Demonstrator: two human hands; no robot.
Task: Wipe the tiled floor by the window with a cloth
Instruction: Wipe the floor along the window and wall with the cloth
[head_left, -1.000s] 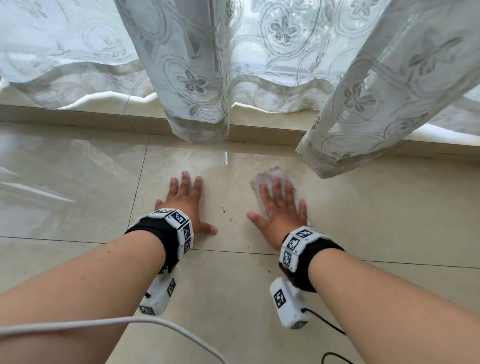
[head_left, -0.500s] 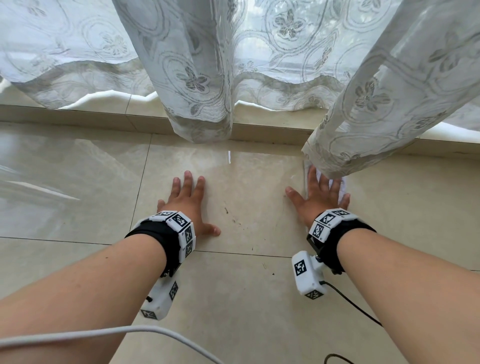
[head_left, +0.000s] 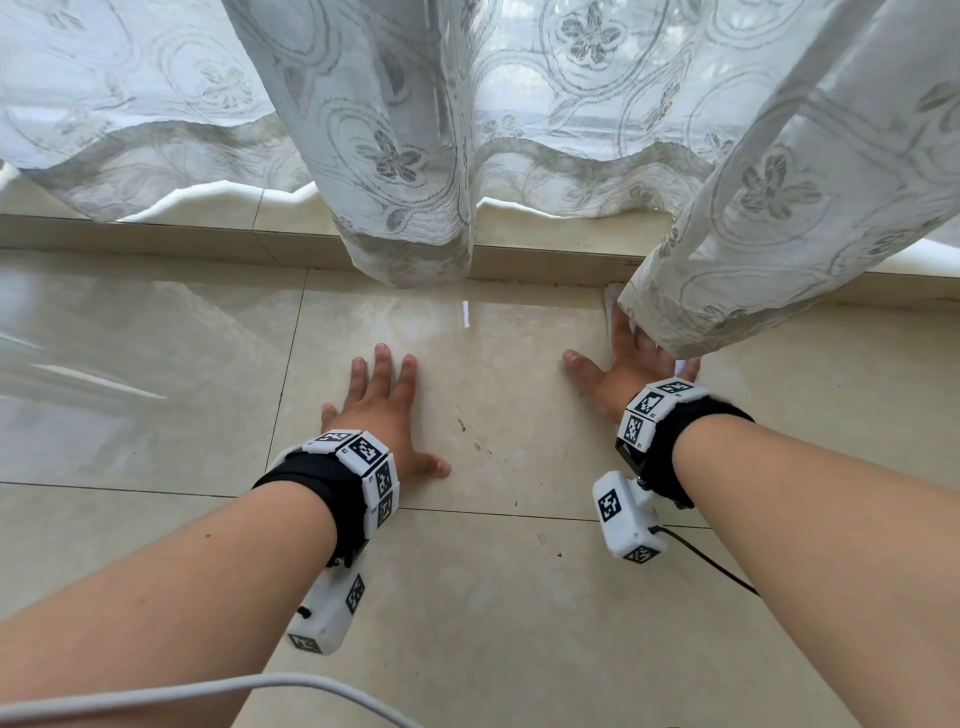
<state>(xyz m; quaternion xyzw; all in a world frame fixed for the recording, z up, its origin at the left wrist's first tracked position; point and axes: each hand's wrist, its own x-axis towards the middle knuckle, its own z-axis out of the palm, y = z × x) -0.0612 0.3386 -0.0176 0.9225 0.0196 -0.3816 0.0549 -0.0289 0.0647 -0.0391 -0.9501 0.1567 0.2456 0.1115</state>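
Note:
My right hand (head_left: 621, 366) lies flat on the glossy beige tiled floor (head_left: 519, 597), pressing a thin white cloth (head_left: 612, 297) down. Only slivers of the cloth show, at the fingertips and beside the wrist. The fingers reach under the hem of the right curtain (head_left: 779, 223), which hides their tips. My left hand (head_left: 382, 410) rests flat on the floor with fingers spread, holding nothing. Small dark specks of dirt (head_left: 470, 431) lie on the tile between the hands.
A low beige sill step (head_left: 208, 236) runs along the window. A second lace curtain (head_left: 389, 156) hangs down to the floor at the middle. A white cable (head_left: 208, 688) crosses the near floor, and a black wire (head_left: 711, 564) trails from the right wrist unit.
My right hand has slid the cloth to the right and farther toward the sill, going under the right curtain's hem. The left hand has stayed put.

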